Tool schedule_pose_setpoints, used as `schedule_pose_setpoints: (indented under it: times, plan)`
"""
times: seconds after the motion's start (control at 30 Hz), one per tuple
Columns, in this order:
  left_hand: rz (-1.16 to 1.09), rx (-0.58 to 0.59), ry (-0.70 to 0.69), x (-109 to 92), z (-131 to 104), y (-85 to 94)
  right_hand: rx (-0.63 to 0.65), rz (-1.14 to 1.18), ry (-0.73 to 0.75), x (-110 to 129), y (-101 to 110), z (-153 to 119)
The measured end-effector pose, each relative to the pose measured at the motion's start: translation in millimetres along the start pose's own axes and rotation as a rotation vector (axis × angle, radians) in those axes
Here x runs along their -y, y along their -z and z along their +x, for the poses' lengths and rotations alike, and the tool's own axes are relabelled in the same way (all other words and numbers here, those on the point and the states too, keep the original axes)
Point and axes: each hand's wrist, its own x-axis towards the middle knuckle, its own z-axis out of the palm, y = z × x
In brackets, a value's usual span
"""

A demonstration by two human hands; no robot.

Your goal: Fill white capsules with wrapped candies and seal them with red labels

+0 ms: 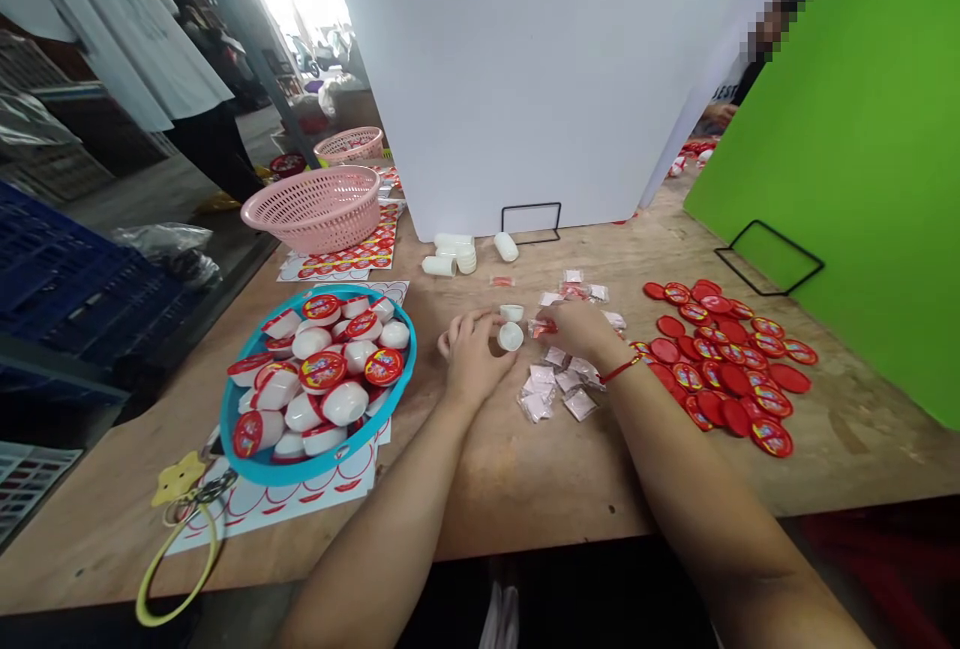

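Near the middle of the table my left hand (pixel 476 354) has its fingers closed round a small white cup (pixel 511 336). A second white cup (pixel 511 313) stands just behind it. My right hand (pixel 581 329), with a red string at the wrist, pinches a small red and clear packet (pixel 541 328) beside the cups. Pale pink packets (pixel 538 391) lie in front of the right hand, and others lie behind it. Another reddish packet (pixel 502 281) rests behind the cups.
A blue basket (pixel 409 369) of red-lidded white cups stands left, near a pink basket (pixel 315 214) and keys (pixel 202 494). Red lids (pixel 735 379) spread at right. White cup stacks (pixel 454 254) lie behind. White (pixel 517 79) and green (pixel 847 159) boards rise beyond; people stand farther off.
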Motion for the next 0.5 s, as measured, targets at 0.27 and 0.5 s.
schedule_pose_setpoints:
  times: [0.27,0.5]
  plan:
    - [-0.109,-0.184,-0.035,4.3,1.7,1.1,-0.077,-0.009,-0.039,4.1,0.4,0.1]
    - [-0.640,-0.182,-0.055,1.8,-0.1,4.9,-0.312,0.738,0.016,0.4,1.7,0.2]
